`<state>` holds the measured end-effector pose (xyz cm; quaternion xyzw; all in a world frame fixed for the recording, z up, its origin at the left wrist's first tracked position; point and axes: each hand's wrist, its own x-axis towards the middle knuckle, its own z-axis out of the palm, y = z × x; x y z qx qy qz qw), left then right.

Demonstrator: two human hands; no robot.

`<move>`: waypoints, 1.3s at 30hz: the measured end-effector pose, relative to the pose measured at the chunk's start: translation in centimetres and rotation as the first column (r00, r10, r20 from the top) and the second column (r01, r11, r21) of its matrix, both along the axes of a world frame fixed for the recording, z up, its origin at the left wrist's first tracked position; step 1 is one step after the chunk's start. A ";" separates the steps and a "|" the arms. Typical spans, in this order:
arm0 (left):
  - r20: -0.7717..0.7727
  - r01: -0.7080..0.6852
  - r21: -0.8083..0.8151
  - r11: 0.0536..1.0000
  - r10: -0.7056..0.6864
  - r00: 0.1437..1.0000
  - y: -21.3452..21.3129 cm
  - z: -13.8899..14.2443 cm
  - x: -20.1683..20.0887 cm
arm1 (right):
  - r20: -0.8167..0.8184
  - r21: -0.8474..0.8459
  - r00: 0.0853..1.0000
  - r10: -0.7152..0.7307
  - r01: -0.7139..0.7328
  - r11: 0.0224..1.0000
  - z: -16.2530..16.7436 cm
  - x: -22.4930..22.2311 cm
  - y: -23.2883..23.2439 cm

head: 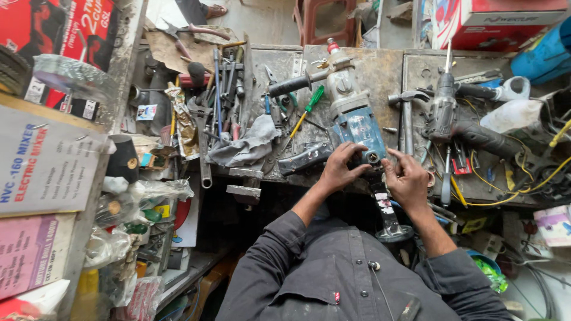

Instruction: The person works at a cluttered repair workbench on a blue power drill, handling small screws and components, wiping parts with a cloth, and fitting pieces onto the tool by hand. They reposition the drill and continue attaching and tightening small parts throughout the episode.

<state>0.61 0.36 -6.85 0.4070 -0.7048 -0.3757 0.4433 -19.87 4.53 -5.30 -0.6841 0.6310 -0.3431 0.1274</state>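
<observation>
At the near edge of the metal workbench, a large blue-and-grey power drill lies with its chuck end pointing to the far edge and its rear end overhanging toward the person. The left hand is curled around the drill's rear housing, fingers wrapped on its left side. The right hand is partly closed, its fingertips pinching at a small round fitting on the drill's rear corner. A green-handled screwdriver lies just left of the drill, a grey rag further left. A hammer rests right of the drill, beside a second drill.
</observation>
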 end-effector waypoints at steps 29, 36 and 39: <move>0.103 0.035 -0.199 0.979 -0.015 0.995 0.5 -0.2 0.0 | 0.856 0.451 0.420 -0.301 -0.321 0.833 -2.4 -3.1 -2.1; 0.096 0.025 -0.182 0.983 -0.007 0.995 0.3 -0.5 -0.1 | 0.895 0.397 0.365 -0.255 -0.394 0.829 -1.4 -3.0 -3.0; 0.084 0.033 -0.187 0.982 -0.017 0.996 0.3 -0.6 -0.1 | 0.882 0.438 0.355 -0.309 -0.378 0.816 -1.6 -3.1 -3.0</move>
